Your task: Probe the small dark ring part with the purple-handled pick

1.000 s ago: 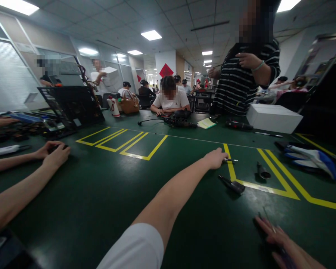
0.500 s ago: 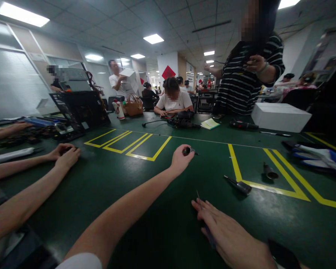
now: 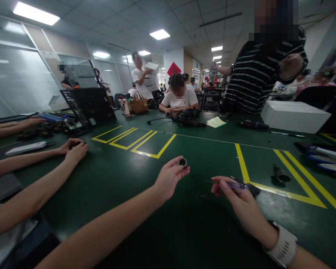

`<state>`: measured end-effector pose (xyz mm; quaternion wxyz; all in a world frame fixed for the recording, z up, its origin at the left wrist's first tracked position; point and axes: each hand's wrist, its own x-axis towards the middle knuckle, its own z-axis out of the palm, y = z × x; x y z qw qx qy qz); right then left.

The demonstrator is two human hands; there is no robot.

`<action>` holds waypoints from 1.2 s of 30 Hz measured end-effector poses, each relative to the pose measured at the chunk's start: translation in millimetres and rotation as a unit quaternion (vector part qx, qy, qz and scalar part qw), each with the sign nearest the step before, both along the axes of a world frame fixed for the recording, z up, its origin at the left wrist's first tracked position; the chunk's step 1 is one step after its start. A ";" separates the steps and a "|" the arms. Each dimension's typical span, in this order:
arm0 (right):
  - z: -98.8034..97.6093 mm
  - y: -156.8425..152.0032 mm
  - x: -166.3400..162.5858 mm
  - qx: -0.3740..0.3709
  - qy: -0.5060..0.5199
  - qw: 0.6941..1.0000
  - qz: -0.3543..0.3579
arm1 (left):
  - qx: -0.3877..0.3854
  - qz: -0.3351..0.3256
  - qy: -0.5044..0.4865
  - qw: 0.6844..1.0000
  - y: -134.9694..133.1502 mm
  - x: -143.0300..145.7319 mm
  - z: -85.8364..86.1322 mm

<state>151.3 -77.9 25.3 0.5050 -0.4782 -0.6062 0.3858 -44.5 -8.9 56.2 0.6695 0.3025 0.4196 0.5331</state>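
My left hand (image 3: 170, 177) is raised a little above the green table (image 3: 134, 186), fingers pinched on a small round metal ring-shaped part (image 3: 182, 162). My right hand (image 3: 236, 196), with a white watch at the wrist, holds a thin purple-handled tool (image 3: 232, 184) whose fine tip points left towards the left hand. A tiny dark ring (image 3: 202, 195) lies on the table between my hands. A black cylindrical part (image 3: 254, 189) lies just behind my right hand on a yellow line. A dark cone-shaped part (image 3: 281, 175) lies further right.
A co-worker's hands (image 3: 74, 146) rest on the table at left, near a black laptop (image 3: 86, 108). A person in a striped top (image 3: 257, 82) stands at the far side beside a white box (image 3: 295, 116). Blue-white gloves (image 3: 329, 157) lie at right.
My left hand drew back from the yellow line towards me, carrying the small round part. My right hand rose from the table and now holds the thin tool up near it.
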 end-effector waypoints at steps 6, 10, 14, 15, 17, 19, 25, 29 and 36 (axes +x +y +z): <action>0.9 6.2 2.3 -0.044 -0.017 0.999 -0.020 | -0.006 -0.027 0.012 1.000 -27.0 -3.9 -2.5; 1.2 5.7 -1.1 -0.046 -0.057 0.997 -0.005 | -0.007 -0.030 0.050 0.998 -36.2 -5.2 -8.6; 0.3 5.6 -0.9 -0.038 -0.098 0.994 -0.004 | 0.015 -0.039 0.094 0.995 -38.3 -3.8 -12.7; 0.2 5.6 -0.7 -0.035 -0.107 0.994 -0.004 | 0.018 -0.042 0.098 0.994 -38.4 -3.5 -13.0; 0.3 5.4 -0.8 -0.025 -0.124 0.992 -0.003 | 0.018 -0.053 0.102 0.993 -38.7 -3.3 -13.4; 0.4 5.1 -1.1 -0.016 -0.139 0.990 0.000 | 0.016 -0.064 0.106 0.992 -38.8 -4.0 -14.6; -2.0 4.6 -1.2 0.003 -0.167 0.986 0.009 | 0.004 -0.102 0.095 0.990 -38.3 -6.0 -23.4; -3.6 3.7 -1.8 0.010 -0.165 0.986 0.004 | 0.021 -0.091 0.044 0.995 -41.8 -0.3 -26.9; -2.4 3.1 -4.7 0.015 -0.155 0.988 0.007 | 0.040 -0.133 0.052 0.989 -47.7 13.7 -36.4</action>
